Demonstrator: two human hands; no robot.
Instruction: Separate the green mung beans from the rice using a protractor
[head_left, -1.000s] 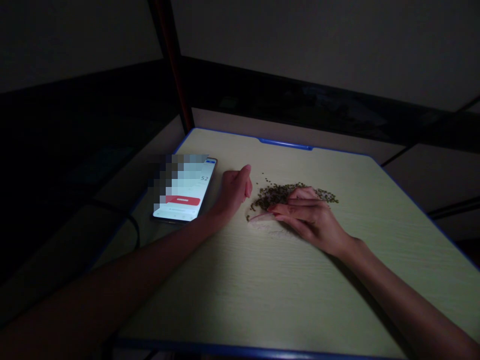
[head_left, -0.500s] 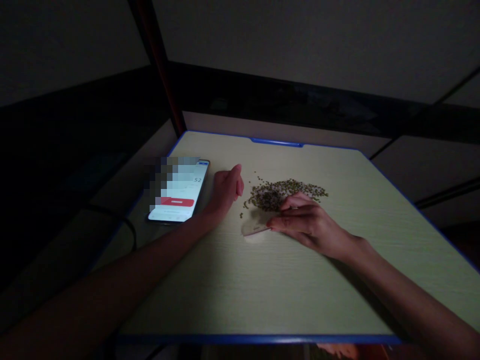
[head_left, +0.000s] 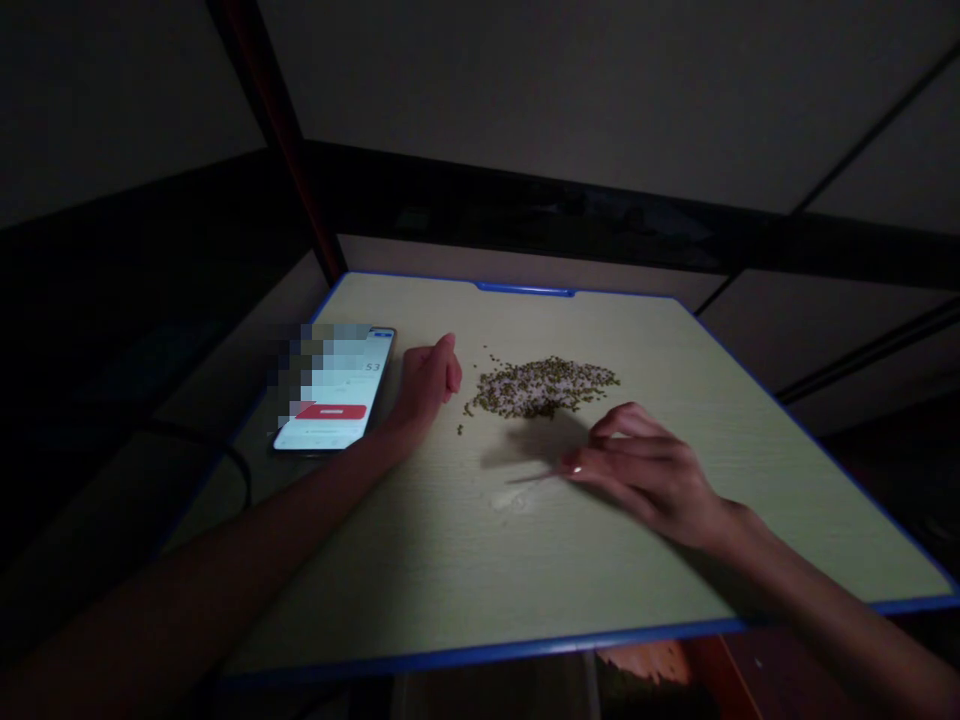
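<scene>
My left hand rests closed on the table, fingers curled in and thumb on top; nothing shows in it. It lies between the phone and a spread pile of small green beans mixed with white grains. My right hand is just in front of the pile at the right, apart from it. Thumb and fingers pinch a thin, pale flat piece, seen nearly edge-on, pointing left over the table. Its exact kind is unclear. A shadow falls between it and the pile.
A phone with a lit screen lies at the table's left side, partly blurred out. The pale table has a blue rim and a blue handle at its far edge. A dark cable runs beside the phone. Cabinet panels stand behind.
My right hand has drawn back from the pile towards me with the thin flat piece, uncovering the pile's near right side. My left hand stays by the phone. The view has shifted slightly.
</scene>
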